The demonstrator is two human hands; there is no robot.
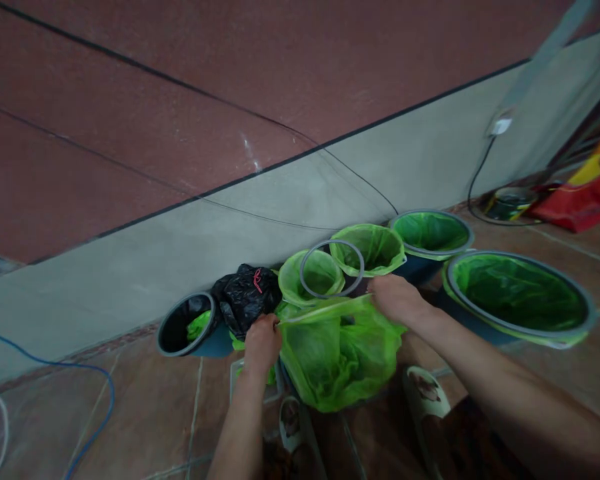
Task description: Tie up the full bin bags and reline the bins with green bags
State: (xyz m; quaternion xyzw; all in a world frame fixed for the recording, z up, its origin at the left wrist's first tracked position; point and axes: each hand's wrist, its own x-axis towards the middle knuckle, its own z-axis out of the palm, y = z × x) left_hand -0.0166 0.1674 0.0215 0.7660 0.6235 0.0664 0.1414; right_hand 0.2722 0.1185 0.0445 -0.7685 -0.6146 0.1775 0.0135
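A light green plastic bin bag (340, 360) hangs spread between my two hands, low in the middle of the view. My left hand (264, 340) is closed on its left edge. The right edge is pinched in my right hand (396, 297). Just beyond the bag, a grey ring (307, 270) rests over two green-lined bins, the nearer-left lined bin (293, 270) and the lined bin behind it (347, 237). Whether a bin stands under the bag I hold is mostly hidden.
A tied black bag (245, 300) and a bin with a dark liner (163, 340) stand left. Two more green-lined bins, the far one (403, 230) and the near one (587, 303), stand right. A red dustpan (580, 207) and blue cable (111, 393) lie on the tiles.
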